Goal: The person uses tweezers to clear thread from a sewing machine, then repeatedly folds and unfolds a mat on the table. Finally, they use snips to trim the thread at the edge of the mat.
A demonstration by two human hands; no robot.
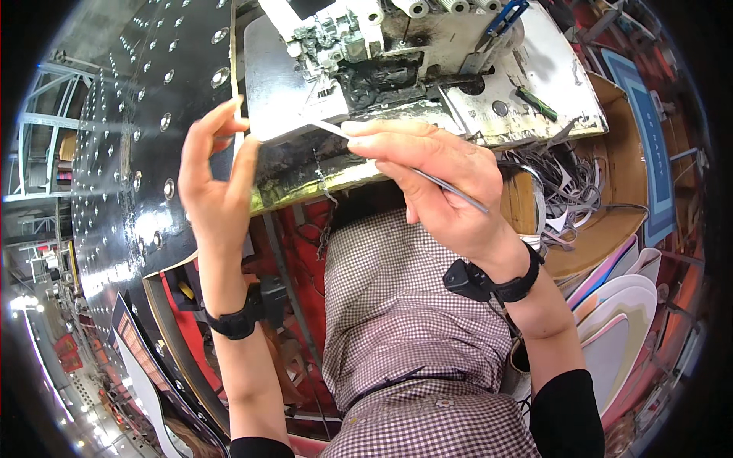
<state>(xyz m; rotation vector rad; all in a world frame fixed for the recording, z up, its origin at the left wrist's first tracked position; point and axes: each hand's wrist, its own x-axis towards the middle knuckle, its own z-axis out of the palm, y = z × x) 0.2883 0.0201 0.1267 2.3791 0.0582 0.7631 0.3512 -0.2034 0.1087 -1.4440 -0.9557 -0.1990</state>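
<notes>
My right hand [443,179] grips a slim grey metal tool [450,191], perhaps tweezers. The tool's pale tip points left, at the front edge of the sewing machine's bright metal plate [279,84]. My left hand [217,172] is raised beside that plate's left corner, with thumb and fingers apart and nothing visible between them. Just beyond both hands stands the white sewing machine [336,42], its needle area [324,88] over the plate. Glare washes out part of the plate, so any fine thread there cannot be made out.
A blue-handled cutter [504,19] stands at the machine's right; a small green-and-black tool [537,103] lies nearby. The black studded tabletop [137,137] extends left. Grey strips [569,191] fill a cardboard box [611,237] at right. A chain [324,187] hangs below the table edge.
</notes>
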